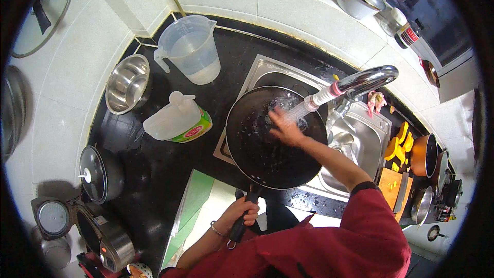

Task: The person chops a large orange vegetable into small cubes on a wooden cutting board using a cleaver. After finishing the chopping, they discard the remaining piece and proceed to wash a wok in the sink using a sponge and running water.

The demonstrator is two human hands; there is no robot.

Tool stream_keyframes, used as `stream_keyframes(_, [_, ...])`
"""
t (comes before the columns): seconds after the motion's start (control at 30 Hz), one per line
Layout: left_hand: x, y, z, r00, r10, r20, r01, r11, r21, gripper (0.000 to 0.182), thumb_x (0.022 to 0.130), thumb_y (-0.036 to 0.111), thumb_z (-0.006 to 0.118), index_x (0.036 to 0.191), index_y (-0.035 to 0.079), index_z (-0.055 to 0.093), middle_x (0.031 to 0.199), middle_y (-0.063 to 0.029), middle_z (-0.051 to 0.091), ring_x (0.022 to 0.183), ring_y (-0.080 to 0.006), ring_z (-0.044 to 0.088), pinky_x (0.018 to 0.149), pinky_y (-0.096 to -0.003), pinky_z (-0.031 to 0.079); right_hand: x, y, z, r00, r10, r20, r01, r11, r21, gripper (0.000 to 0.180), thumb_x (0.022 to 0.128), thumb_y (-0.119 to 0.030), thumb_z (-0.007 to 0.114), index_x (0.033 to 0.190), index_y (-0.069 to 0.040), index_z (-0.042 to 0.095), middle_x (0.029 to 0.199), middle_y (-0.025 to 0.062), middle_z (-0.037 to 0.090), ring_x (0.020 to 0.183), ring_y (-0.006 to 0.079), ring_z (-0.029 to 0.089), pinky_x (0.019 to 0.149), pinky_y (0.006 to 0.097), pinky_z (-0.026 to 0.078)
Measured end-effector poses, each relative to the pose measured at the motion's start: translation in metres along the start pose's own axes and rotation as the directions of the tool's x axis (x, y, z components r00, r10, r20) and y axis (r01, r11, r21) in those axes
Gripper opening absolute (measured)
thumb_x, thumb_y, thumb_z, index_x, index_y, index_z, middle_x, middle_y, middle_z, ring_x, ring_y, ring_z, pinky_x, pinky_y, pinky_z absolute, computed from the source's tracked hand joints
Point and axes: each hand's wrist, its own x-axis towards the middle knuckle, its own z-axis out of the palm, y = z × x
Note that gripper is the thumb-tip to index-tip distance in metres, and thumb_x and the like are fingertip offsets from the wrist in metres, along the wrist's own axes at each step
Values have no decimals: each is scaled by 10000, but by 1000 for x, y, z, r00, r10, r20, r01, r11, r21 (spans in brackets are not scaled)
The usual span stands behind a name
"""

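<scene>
A large black wok (270, 162) lies over the left basin of a steel double sink (266, 63). My left hand (241, 212) is closed round its black handle (252, 195). Inside the wok, my right hand (287, 129) is spread under water running from the clear spray head of a chrome faucet (364, 81). Water splashes about the fingers; whether they touch the wok's surface or hold anything cannot be told.
Left of the wok stand a detergent jug (170, 121), a measuring pitcher (189, 50) and a steel bowl (127, 85). At the right are yellow squash pieces (393, 148), an orange pot (422, 156) and a cleaver (401, 193) on a cutting board (387, 183).
</scene>
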Motion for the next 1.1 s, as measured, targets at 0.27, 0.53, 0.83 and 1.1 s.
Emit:
stream_keyframes(0.27, [-1, -1, 5, 998, -16, -56, 15, 1000, -10, 93, 834, 19, 468, 901, 61, 419, 576, 21, 362, 412, -54, 335, 362, -202, 304, -38, -41, -22, 895, -355, 270, 332, 934, 130, 578, 777, -165, 579, 1311, -89, 371, 1349, 168, 340, 1251, 361, 328, 922, 469, 371])
stream_keyframes(0.53, [0, -4, 5, 998, -14, -68, 12, 1000, -28, 103, 831, 9, 449, 915, 51, 407, 588, 9, 366, 413, -57, 340, 357, -206, 303, -15, -20, -8, 975, -218, 45, 219, 975, -26, 596, 727, -112, 566, 1300, -118, 403, 1336, 183, 371, 1266, 386, 313, 947, 520, 325])
stream_keyframes(0.83, [1, -2, 2, 1000, -18, -15, 18, 1000, -2, 107, 847, 53, 452, 779, 81, 373, 576, 3, 371, 429, -69, 362, 373, -220, 323, -105, 6, -65, 557, -402, 726, 285, 914, 287, 690, 740, 32, 484, 1384, -108, 278, 1447, 147, 215, 1347, 351, 161, 1070, 453, 248])
stream_keyframes(1.1, [1, 3, 11, 995, -32, -90, 32, 999, -7, 41, 835, 36, 432, 854, 55, 400, 563, 6, 360, 414, -65, 346, 364, -214, 309, 19, -110, 5, 954, -289, -78, 298, 889, 347, 605, 734, 103, 428, 1319, -21, 334, 1379, 211, 312, 1293, 385, 269, 1067, 448, 234])
